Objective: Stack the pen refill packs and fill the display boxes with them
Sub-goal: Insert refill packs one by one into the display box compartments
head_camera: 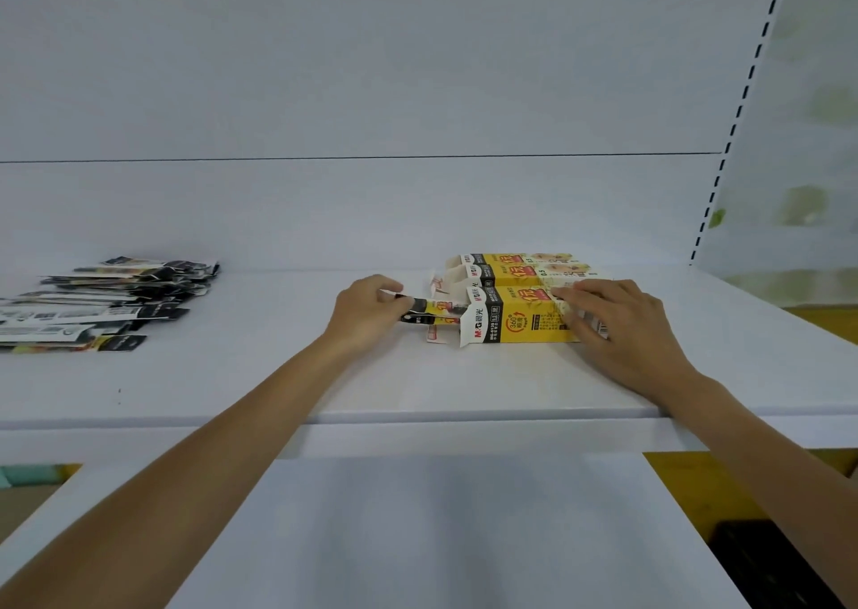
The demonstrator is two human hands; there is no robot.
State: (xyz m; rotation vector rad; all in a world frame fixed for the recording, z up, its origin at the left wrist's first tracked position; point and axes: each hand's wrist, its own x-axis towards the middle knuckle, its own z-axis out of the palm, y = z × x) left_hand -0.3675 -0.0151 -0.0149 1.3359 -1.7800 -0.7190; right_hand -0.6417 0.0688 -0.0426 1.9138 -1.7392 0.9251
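Note:
Three yellow display boxes lie side by side on the white shelf, open ends to the left. The nearest box (520, 316) has its flaps folded out. My left hand (367, 311) grips a bundle of pen refill packs (429, 311) by their black ends, and the packs reach partway into that box's open mouth. My right hand (622, 325) lies over the right end of the same box, fingers spread and pressing it down. The two boxes behind (515, 267) lie against it. A loose pile of refill packs (107, 302) lies at the far left of the shelf.
The white shelf (418, 385) has a back wall behind the boxes and a slotted upright (738, 111) at the right. A lower white shelf surface (441, 534) is in front. A yellow floor shows at the bottom right.

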